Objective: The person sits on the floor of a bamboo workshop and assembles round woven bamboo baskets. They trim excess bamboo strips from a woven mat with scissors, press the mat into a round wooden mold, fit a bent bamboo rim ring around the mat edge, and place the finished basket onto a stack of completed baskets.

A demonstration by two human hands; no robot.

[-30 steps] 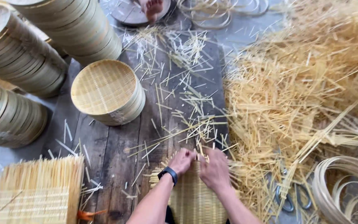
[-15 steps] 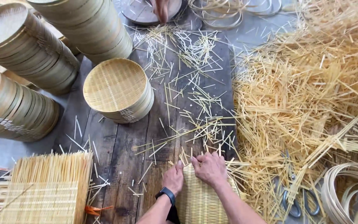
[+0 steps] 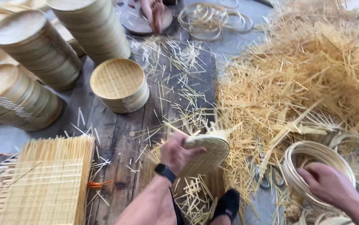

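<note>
We see a big heap of bamboo offcuts (image 3: 312, 79) at right, stacked steamer baskets (image 3: 38, 50) at left. Our left hand (image 3: 177, 152) grips a round woven mat (image 3: 206, 152), raised on edge over the wooden boards (image 3: 117, 137). Our right hand (image 3: 329, 185) closes on a bamboo ring (image 3: 300, 156) just beside the heap.

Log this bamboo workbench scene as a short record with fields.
left hand: holds a round woven bamboo mat, tilted up
right hand: grips a bamboo ring
wrist: dark watch
middle: short steamer stack on plank table
right: pile of bamboo offcuts
lower left: woven sheets
</note>
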